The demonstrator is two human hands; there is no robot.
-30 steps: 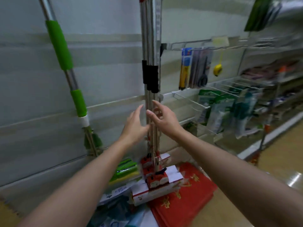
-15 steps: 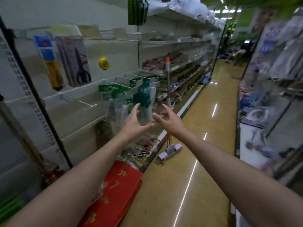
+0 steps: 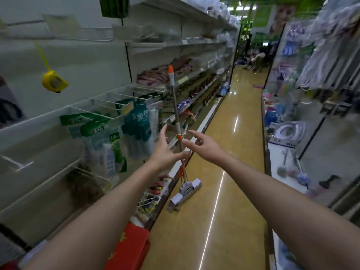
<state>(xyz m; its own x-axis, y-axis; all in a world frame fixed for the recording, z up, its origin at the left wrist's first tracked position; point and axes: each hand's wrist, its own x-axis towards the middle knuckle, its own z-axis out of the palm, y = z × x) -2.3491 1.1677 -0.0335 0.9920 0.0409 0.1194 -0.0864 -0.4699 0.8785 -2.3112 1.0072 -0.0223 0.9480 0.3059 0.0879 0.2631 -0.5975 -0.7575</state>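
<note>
Fingers [image 3: 163, 134] straight and spread, gripping nothing: my left hand [image 3: 165, 154] and right hand [image 3: 207, 148] reach forward, palms facing each other, framing the mop [image 3: 176, 112], apparently to take its shaft. Shelving [image 3: 48, 121] lines the left of the aisle floor [image 3: 229, 152]. The mop leans against the shelf edge for support, mop head [image 3: 187, 190] on the floor, orange tip uppermost. Hanging packets [image 3: 136, 123] sit on wire hooks for display, and a yellow tape measure [image 3: 54, 82] dangles above. My left thumb crosses the shaft, but I cannot tell whether it touches or merely overlaps. The far aisle is blurred, and my forearm partly hides the red package [image 3: 128, 248].
</note>
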